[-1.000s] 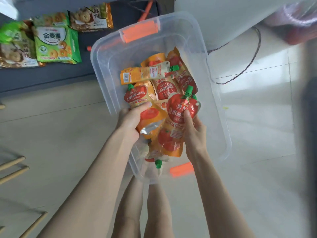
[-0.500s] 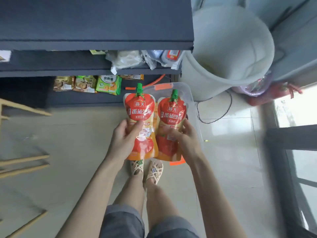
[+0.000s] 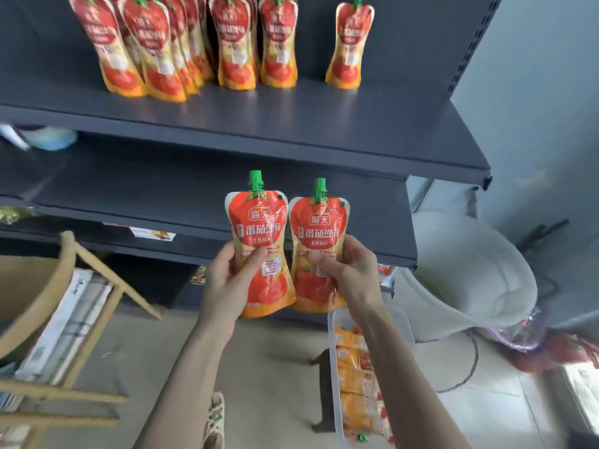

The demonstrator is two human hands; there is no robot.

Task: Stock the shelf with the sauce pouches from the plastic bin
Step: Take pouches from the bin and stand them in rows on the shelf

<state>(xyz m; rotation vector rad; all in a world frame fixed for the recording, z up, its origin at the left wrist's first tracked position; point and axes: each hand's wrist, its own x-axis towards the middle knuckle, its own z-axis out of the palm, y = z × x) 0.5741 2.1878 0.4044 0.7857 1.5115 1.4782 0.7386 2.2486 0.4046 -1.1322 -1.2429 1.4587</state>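
Observation:
My left hand (image 3: 227, 280) grips a red and orange sauce pouch (image 3: 259, 241) with a green cap, held upright. Beside it my right hand (image 3: 348, 270) grips a second, matching sauce pouch (image 3: 316, 234), also upright. Both pouches hang in front of the dark shelf unit, below the upper shelf board (image 3: 291, 124). On that board stand several identical pouches (image 3: 236, 43), with one apart (image 3: 348, 43) at the right. The clear plastic bin (image 3: 334, 367) sits on the floor under my right forearm, with more pouches lying inside.
A white round bucket (image 3: 466, 270) stands to the right of the shelf unit. At the left is a wooden frame (image 3: 94, 286) with papers under it. A bare stretch of the upper board lies right of the lone pouch. The floor is pale tile.
Both hands lifted a pouch each out of the bin and raised them to the shelf. My view swung up from the floor to the upper shelf.

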